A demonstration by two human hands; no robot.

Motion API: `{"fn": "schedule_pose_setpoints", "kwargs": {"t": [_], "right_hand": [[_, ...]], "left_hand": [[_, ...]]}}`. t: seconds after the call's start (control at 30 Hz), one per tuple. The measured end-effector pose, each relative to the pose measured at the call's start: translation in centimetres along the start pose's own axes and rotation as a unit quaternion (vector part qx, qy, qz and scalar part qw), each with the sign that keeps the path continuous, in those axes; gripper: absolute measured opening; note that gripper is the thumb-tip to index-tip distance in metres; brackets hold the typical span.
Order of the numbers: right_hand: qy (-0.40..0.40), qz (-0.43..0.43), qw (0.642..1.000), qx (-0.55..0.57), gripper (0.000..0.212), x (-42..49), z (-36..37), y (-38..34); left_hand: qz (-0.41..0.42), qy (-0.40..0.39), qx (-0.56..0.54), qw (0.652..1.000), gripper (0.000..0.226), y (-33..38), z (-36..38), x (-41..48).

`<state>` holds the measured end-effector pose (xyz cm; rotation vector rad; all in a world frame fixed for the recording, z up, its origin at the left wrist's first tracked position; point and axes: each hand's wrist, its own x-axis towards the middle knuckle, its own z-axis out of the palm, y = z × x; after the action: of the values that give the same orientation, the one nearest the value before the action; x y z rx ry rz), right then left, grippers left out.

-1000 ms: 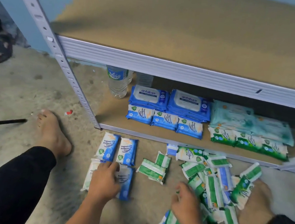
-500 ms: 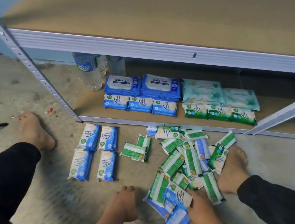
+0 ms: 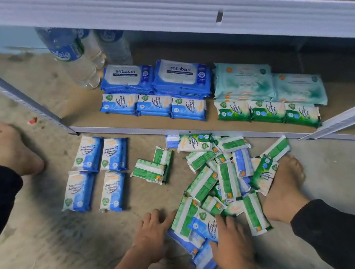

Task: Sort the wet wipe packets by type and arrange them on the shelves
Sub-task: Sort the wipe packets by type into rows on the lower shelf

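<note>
Wet wipe packets [image 3: 217, 181] are lying heaped on the floor [image 3: 27, 216] before the bottom shelf [image 3: 82, 100], spilling against your right foot [image 3: 284, 187]. Your right hand [image 3: 233, 245] is pressing down, fingers spread, on a blue packet [image 3: 204, 227]. Your left hand [image 3: 152, 235] is resting flat and open at the heap's edge, gripping nothing. Four blue packets [image 3: 98, 173] are lying in a square to the left, with sorted rows [image 3: 153, 105] sitting on the shelf.
</note>
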<state>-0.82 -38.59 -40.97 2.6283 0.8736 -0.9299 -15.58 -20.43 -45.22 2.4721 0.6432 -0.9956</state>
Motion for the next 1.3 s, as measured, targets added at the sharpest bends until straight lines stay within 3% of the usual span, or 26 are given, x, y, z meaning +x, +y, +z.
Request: {"fn": "schedule_pose_setpoints", "kwargs": {"t": [0.13,0.33,0.5,0.67,0.83,0.97,1.07,1.13,1.2,1.3], "right_hand": [[0.028,0.07,0.997,0.03,0.065,0.3,0.5,0.8],[0.012,0.083,0.994,0.066,0.08,1.2,0.4,1.4],[-0.015,0.112,0.987,0.117,0.079,1.3,-0.4,0.3],[-0.015,0.169,0.941,0.293,0.055,1.1,-1.6,-0.1],[-0.034,0.143,0.894,0.423,0.053,0.1,-3.8,-0.3],[-0.007,0.108,0.848,0.518,0.043,-0.9,-5.9,-1.2],[-0.013,0.114,0.795,0.596,0.02,-1.6,-8.7,-2.8],[-0.009,0.106,0.785,0.61,0.017,-1.5,-10.1,-3.6],[-0.008,0.091,0.789,0.608,0.019,-1.3,-11.1,-4.3],[-0.013,0.086,0.767,0.635,0.025,-1.0,-12.1,-5.3]], "left_hand": [[0.024,0.025,-0.016,0.999,0.086,-0.2,0.1,0.8],[0.062,0.091,-0.053,0.992,0.064,-0.7,-0.2,1.6],[0.107,0.082,-0.064,0.989,0.072,-1.4,-1.3,0.8],[0.08,0.062,-0.249,0.963,0.05,-2.2,-3.1,-2.6],[0.031,0.081,-0.348,0.934,0.04,-2.4,-6.4,-5.6],[0.011,0.101,-0.466,0.879,0.037,-2.6,-9.0,-7.5],[-0.007,0.105,-0.571,0.814,0.046,-2.7,-10.8,-8.7],[-0.019,0.094,-0.659,0.746,0.05,-2.5,-12.2,-9.1],[-0.023,0.084,-0.726,0.683,0.037,-2.2,-13.7,-9.6],[-0.029,0.07,-0.757,0.649,0.035,-2.1,-15.3,-10.2]]}}
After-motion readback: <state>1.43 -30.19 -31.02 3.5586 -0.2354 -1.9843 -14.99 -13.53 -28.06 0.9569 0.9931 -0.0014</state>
